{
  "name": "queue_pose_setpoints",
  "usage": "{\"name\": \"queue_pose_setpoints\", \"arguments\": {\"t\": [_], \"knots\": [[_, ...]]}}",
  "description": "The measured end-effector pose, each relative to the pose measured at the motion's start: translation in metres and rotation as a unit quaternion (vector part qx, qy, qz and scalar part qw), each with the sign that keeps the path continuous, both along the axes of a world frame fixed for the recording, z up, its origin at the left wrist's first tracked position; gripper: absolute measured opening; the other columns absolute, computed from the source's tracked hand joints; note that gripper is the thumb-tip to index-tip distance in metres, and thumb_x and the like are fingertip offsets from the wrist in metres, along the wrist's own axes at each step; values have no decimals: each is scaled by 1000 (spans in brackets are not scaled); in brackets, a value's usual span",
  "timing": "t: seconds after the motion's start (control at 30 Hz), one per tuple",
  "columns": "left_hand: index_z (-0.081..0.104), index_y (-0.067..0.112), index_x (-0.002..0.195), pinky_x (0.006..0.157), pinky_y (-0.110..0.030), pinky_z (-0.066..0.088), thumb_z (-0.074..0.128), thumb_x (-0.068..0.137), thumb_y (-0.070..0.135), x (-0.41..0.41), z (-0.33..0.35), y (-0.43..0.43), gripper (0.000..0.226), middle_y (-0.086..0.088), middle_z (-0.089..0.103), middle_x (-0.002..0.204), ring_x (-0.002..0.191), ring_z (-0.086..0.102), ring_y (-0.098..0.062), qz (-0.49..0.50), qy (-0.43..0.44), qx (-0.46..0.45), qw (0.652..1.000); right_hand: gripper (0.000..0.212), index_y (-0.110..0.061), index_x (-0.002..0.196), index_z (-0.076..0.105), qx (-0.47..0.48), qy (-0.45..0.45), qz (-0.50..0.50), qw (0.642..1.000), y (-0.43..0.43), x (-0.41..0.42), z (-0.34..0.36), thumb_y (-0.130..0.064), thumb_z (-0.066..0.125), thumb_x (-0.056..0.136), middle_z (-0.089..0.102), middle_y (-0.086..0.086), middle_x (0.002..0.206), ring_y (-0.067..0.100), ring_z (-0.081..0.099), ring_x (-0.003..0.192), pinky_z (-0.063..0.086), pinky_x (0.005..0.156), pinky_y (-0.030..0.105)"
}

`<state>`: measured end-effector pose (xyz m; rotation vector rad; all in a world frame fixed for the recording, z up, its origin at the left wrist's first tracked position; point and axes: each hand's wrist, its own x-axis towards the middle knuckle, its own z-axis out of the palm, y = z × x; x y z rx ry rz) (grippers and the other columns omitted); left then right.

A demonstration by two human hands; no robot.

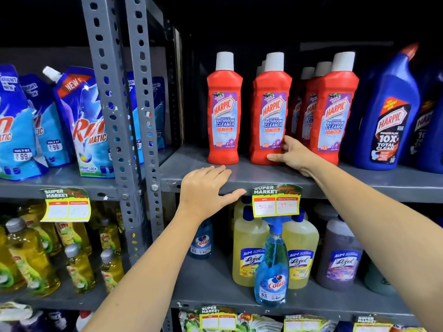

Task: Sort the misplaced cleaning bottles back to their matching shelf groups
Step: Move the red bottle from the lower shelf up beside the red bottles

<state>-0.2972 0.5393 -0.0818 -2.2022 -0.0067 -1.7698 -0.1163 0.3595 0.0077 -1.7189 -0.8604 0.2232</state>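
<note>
Red Harpic bathroom cleaner bottles stand in rows on the upper grey shelf [263, 174]. One red bottle [224, 109] stands apart at the left. My right hand [291, 153] grips the base of the middle red bottle [271, 109], thumb in front, fingers behind. More red bottles [333, 109] stand to its right. My left hand [206, 188] rests flat on the shelf's front edge, fingers apart, holding nothing. Blue Harpic toilet cleaner bottles [390, 111] fill the shelf's right end.
A perforated grey upright [143, 116] divides this bay from blue Rin pouches [88, 121] at left. Below stand a blue Colin spray bottle [272, 269], a second Colin bottle [202, 240], yellow Lizol bottles [247, 255], a purple Lizol bottle [340, 257] and yellow Vim bottles [31, 255].
</note>
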Motion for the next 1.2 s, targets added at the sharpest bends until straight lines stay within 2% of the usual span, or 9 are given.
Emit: {"name": "queue_pose_setpoints", "arguments": {"t": [0.43,0.6,0.67,0.73,0.8,0.9,0.97,1.07,1.2], "knots": [[76,16,97,74,-32,54,55,85,68,-2,1,-2,57,0,75,100,92,71,-19,2,8,-4,1000,64,-3,142,37,-9,0,-6,1000,3,0,-3,8,64,85,53,14,140,22,53,123,43,102,33],[76,16,96,75,-33,53,58,85,65,-8,3,-6,53,0,75,99,92,71,-19,-8,26,-30,999,59,0,139,41,2,19,-16,1000,-2,-1,0,11,63,84,56,19,136,22,56,112,45,101,35],[75,15,99,82,-36,52,58,85,63,-11,4,-10,53,-1,75,101,94,70,-20,-11,48,-51,998,57,-1,137,42,13,2,-50,999,-3,-2,-1,6,65,85,57,22,133,24,57,109,48,99,38],[73,14,108,99,-41,43,54,88,62,-17,5,-15,55,-3,73,109,104,66,-21,2,76,-67,995,50,-1,135,45,58,-40,-102,992,-9,-9,0,1,63,88,60,23,128,23,59,105,50,94,37],[66,14,123,114,-49,25,50,92,58,-25,2,-22,56,-6,63,130,126,53,-22,25,90,-75,993,37,-3,127,52,165,-116,-160,966,-25,-28,0,0,56,90,66,19,114,22,62,98,52,88,34],[57,15,135,116,-57,16,53,96,42,-48,-22,-32,47,-13,41,151,143,31,-29,54,46,-95,993,22,-18,104,61,334,-192,-213,898,-61,-74,-25,-4,56,87,67,9,85,25,67,82,54,79,34],[58,16,134,114,-57,19,54,96,34,-66,-55,-37,43,-18,37,152,143,29,-32,58,30,-109,992,24,-28,95,59,361,-203,-214,885,-81,-98,-65,-5,56,87,63,7,77,24,63,71,51,71,29],[59,14,132,116,-53,21,51,96,29,-86,-122,-32,39,-16,35,153,144,27,-31,33,140,-126,982,35,-34,90,59,230,-179,-185,938,-96,-106,-147,1,60,86,64,-6,76,12,59,67,47,65,19],[52,18,139,108,-48,40,32,101,45,-95,-218,-13,50,-6,29,157,144,26,-23,65,370,-189,907,36,-33,103,59,-2,-108,-125,986,-106,-90,-229,-8,74,82,67,-16,90,11,63,79,50,66,17]]}}
